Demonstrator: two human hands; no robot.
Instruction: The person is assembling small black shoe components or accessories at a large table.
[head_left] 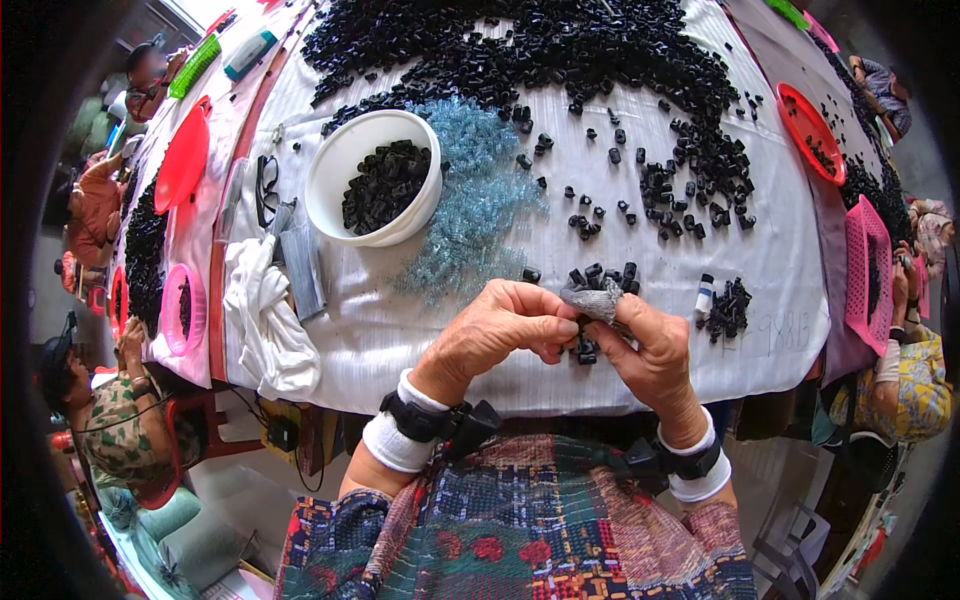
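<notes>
Both my hands meet over the near middle of the white-covered table. My left hand (503, 332) is closed in a pinch, its thumb and fingertips pressed together; what they hold is too small to make out. My right hand (648, 352) curls in from the other side, with grey fabric (596, 298) around a fingertip. Its thumb and fingers are bent together, and anything between them is hidden. Small black plastic parts (605, 273) lie just beyond and partly under my fingers. Another little heap of black parts (728, 308) sits right of my right hand, beside a small white-and-blue bottle (704, 296).
A white bowl (326, 205) of black parts stands left, against a pile of bluish clear pieces (470, 190). Black parts (480, 45) cover the far table. White cloth (265, 320), a face mask (302, 270) and glasses (267, 190) lie left. People sit at tables on both sides.
</notes>
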